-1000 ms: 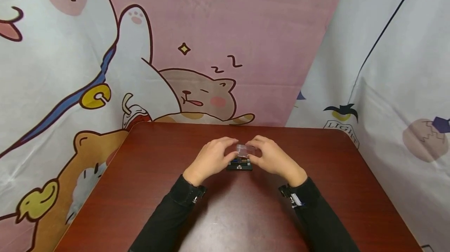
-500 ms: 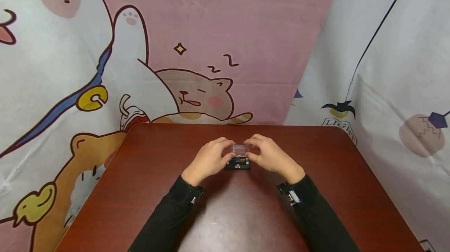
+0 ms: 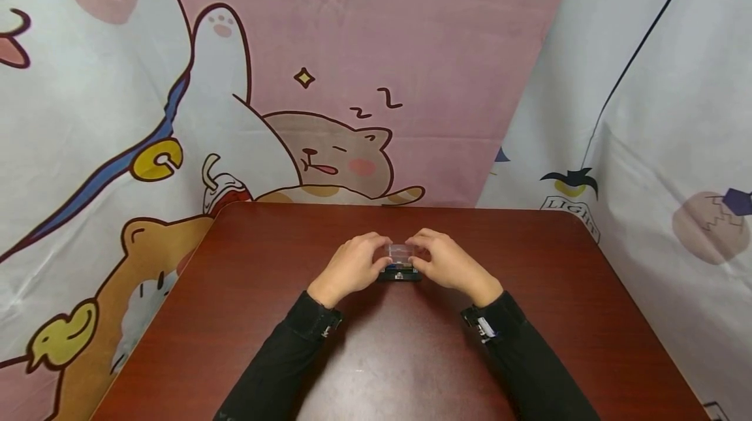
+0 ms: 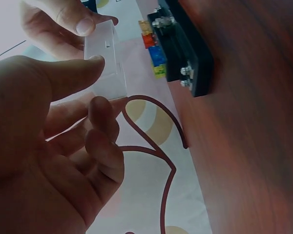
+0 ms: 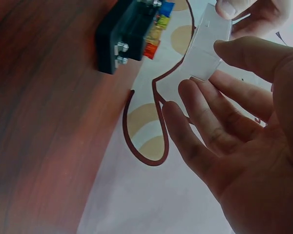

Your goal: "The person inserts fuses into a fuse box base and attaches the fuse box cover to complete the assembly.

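Note:
A clear plastic cover (image 3: 401, 253) is held level by both hands just above a black fuse box base (image 3: 399, 275) on the table. My left hand (image 3: 349, 267) pinches its left end between thumb and fingers. At the other end, my right hand (image 3: 449, 261) grips it likewise. The left wrist view has the cover (image 4: 110, 73) apart from the base, whose blade fuses (image 4: 156, 56) are orange, red, blue and yellow. Metal screw terminals (image 5: 122, 47) show along the base's edge in the right wrist view.
The reddish-brown wooden table (image 3: 376, 356) extends around the hands. Behind it hangs a cloth backdrop (image 3: 446, 81) printed with cartoon animals. Dark sleeves (image 3: 276, 362) and wrist-worn cameras lie over the table's front half.
The clear cover, tilted a second ago, is now straighter and lower, hiding more of the fuses. Both hands keep their hold, and the right hand has shifted slightly inward.

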The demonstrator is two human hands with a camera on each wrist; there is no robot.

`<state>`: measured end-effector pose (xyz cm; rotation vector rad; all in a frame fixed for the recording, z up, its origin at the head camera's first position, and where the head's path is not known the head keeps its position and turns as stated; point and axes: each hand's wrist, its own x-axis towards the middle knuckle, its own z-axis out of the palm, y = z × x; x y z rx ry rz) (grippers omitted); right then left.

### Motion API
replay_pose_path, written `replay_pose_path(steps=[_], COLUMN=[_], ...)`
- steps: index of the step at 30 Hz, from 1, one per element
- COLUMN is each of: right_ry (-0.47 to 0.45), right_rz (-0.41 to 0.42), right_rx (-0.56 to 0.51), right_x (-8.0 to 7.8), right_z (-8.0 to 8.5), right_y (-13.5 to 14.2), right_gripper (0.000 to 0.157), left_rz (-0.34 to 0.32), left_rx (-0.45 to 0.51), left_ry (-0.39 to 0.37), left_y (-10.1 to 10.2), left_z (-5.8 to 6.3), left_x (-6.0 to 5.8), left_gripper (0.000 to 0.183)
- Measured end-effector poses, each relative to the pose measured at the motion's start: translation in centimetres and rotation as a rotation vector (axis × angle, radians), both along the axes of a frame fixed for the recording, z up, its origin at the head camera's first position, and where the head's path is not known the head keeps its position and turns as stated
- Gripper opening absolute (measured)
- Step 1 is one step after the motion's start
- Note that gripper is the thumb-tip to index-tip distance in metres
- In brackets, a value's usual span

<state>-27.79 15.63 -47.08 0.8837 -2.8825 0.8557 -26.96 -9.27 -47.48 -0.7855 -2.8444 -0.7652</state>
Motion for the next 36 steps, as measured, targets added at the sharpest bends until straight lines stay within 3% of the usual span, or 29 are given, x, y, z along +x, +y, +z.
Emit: replay_pose_path(steps=[19,36], right_ry=[-0.02,-0.007], right_rz=[-0.03,-0.006], right_rx=[0.062,0.094], right_x=[-0.5,-0.6], right_z=[-2.0,-2.6], right_y=[-0.2,-0.3], right_gripper=[0.033,0.035], left_rz=[0.011,0.019], left_rx=[-0.042,-0.072], left_ry=[-0.05,-0.056], left_y=[0.3,0.3], left_z=[-1.9,-2.5], left_x=[-0.5,-0.5], left_gripper=[0.036,0.037])
